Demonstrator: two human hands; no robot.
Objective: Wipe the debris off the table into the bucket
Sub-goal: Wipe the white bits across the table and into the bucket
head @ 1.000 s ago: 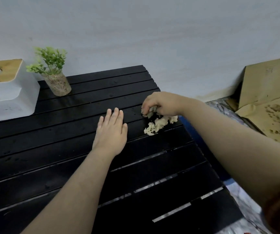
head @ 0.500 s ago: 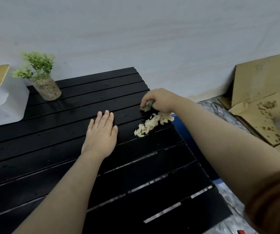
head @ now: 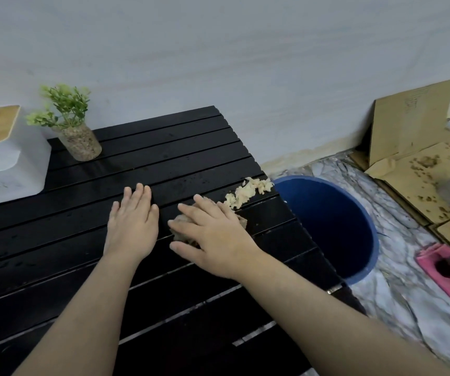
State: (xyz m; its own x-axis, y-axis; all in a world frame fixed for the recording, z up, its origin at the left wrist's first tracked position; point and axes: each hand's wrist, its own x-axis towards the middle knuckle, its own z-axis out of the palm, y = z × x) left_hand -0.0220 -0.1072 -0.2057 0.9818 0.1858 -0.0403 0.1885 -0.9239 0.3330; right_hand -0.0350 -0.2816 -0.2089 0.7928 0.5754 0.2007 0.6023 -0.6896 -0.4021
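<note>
Here the black slatted wooden table (head: pixel 110 169) carries everything, with the round blue plastic bucket (head: pixel 365 240) on the floor just beside its right edge. The left hand (head: pixel 133 223) lies flat and empty. The right hand (head: pixel 213 234) presses a crumpled brownish cloth (head: pixel 180 223). The pale crumbly debris (head: pixel 248 191) sits at the edge. Judging by this, the sweep is midway; the next stroke should push rightward over the rim.

Debris (head: pixel 248 191) lies at the tabletop's (head: pixel 164 158) right edge, the bucket (head: pixel 365 221) on the floor just beyond; plant jar (head: pixel 81 142) and tissue box (head: pixel 9 158) stand back-left.
</note>
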